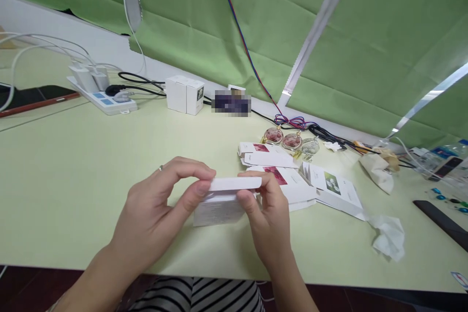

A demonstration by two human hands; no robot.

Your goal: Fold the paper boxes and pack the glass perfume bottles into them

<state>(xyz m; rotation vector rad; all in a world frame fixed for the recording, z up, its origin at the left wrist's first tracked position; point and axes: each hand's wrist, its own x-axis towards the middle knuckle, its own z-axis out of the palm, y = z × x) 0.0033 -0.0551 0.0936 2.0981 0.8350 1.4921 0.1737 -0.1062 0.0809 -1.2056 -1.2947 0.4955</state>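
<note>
Between my two hands is a small white paper box (219, 212) with fine print on the side facing me and a flap raised at its top. My left hand (157, 209) pinches the flap's left end between thumb and forefinger. On the other side, my right hand (268, 219) grips the flap's right end and the box edge with thumb and bent fingers. Just right of my hands lie a flattened carton with a red flower picture (296, 187), a similar carton (268, 153) behind it, and one with a white flower picture (338, 190).
Three round glass bottles (292, 141) lie behind the cartons. White boxes (183, 95) stand at the back beside a power strip (104, 97) with cables. Crumpled tissue (389, 236) and a dark flat strip (442, 222) are at the right, a phone (40, 97) at far left.
</note>
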